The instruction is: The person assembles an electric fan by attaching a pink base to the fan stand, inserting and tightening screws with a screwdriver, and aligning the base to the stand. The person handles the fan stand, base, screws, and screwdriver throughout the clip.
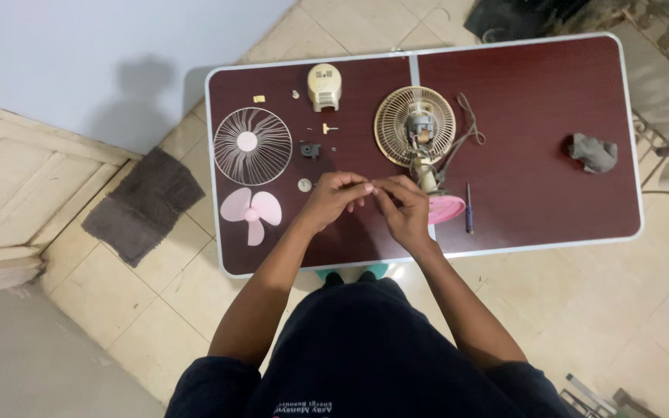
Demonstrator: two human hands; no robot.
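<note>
1. Your left hand and right hand meet fingertip to fingertip above the near middle of the table. The fingers of both are pinched together around something between them; it is too small to make out, so you cannot tell from here what it is or how firmly it is clamped.
2. Judgement: a piece that small is likely light and easy to drop. Keep it over the tabletop and pinch it by its sides.
3. Just right of your right hand lies the pink base of the fan, touching the stem of the motor and rear guard. A brown cord loops off that assembly. A screwdriver lies just beside the base.
4. Left of your left hand sits a small round disc, then the pink blade near the table's near-left corner.
5. Farther out: the white front guard, a small dark part, a small yellow pin, and the cream motor cover near the far edge.
6. Judgement: the wire guards look light but bendable; lift them by the rim. The blade is thin plastic; take it by the hub.
7. A grey rag lies well apart at the right end. A dark mat lies on the floor at left.
</note>
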